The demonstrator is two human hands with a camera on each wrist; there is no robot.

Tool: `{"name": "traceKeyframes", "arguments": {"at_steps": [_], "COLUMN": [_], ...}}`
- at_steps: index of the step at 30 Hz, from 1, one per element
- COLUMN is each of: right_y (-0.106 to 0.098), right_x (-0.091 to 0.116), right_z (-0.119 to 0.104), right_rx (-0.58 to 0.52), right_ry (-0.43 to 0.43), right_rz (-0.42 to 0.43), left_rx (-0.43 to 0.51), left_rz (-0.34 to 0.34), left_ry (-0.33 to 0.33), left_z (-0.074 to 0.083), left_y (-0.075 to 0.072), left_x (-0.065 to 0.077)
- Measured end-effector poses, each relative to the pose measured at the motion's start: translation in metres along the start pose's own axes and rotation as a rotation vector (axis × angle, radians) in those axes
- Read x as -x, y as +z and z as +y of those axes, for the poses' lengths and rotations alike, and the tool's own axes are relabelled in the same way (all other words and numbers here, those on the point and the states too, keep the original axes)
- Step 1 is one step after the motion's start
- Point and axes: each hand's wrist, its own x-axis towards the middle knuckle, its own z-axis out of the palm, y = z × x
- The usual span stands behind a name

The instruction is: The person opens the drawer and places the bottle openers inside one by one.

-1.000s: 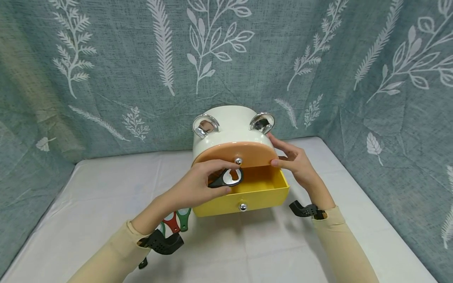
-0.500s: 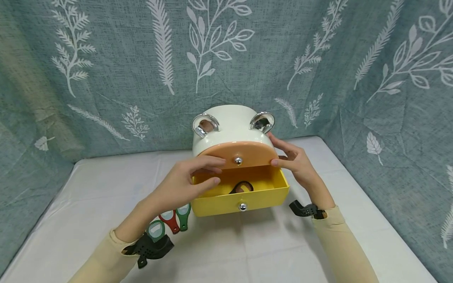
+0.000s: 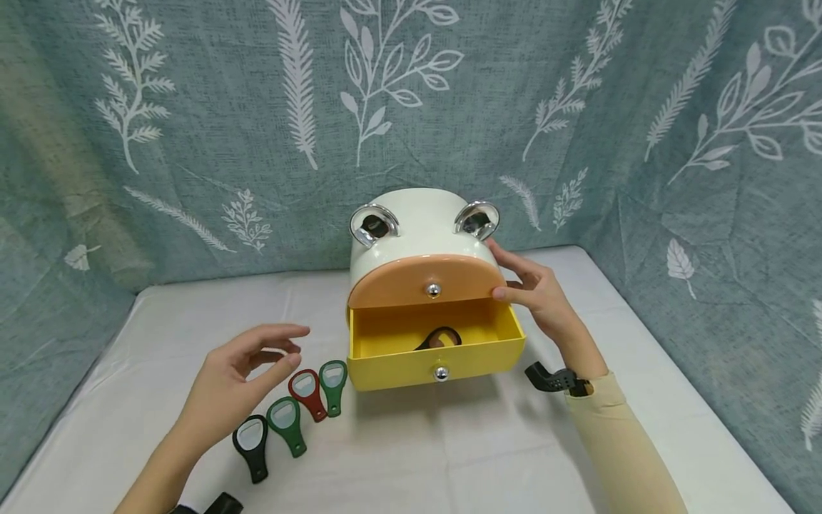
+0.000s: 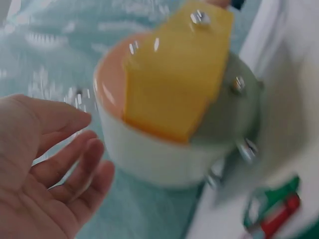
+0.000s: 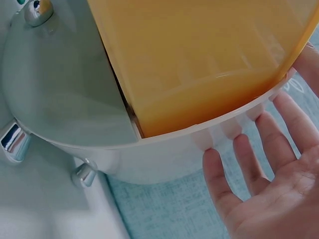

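Drawer cabinet (image 3: 417, 228), touched by the right grip (image 3: 542, 296): its fingers fan apart with tips against the side wall, thumb on the orange drawer front (image 3: 411, 282). The left grip (image 3: 231, 378) hovers beside four bottle openers (image 3: 290, 428), fingers loosely curved and spread. Inside the pulled-out yellow drawer (image 3: 392, 373) lies a black opener (image 3: 427, 341), partly hidden by the front wall. All stand or lie on the white-covered counter (image 3: 501, 457).

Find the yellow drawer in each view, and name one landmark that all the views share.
Head: yellow drawer, just below centre.
Left wrist: yellow drawer, upper centre, blurred.
Right wrist: yellow drawer, top, centre to right, cut off by the frame.
Shared landmark: the rounded white casing around it.
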Motion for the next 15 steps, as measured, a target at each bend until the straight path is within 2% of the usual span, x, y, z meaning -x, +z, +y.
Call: {"name": "traceKeyframes", "arguments": {"at_steps": [3, 5, 11, 15], "right_y": [0.002, 0.002, 0.001, 0.0], "right_x": [-0.002, -0.003, -0.002, -0.001], "right_z": [0.001, 0.001, 0.003, 0.003], "right_rx": [0.0, 0.002, 0.003, 0.001], "right_ry": [0.002, 0.002, 0.016, 0.014], "right_rz": [-0.003, -0.001, 0.006, 0.017], "left_rx": [-0.043, -0.057, 0.011, -0.037], "left_rz": [-0.019, -0.034, -0.009, -0.012], "left_ry": [-0.114, -0.166, -0.238, -0.282], "left_z": [-0.021, -0.035, -0.073, -0.088], "left_y": [-0.009, -0.015, -0.025, -0.03], "left_x": [0.02, 0.031, 0.051, 0.057]}}
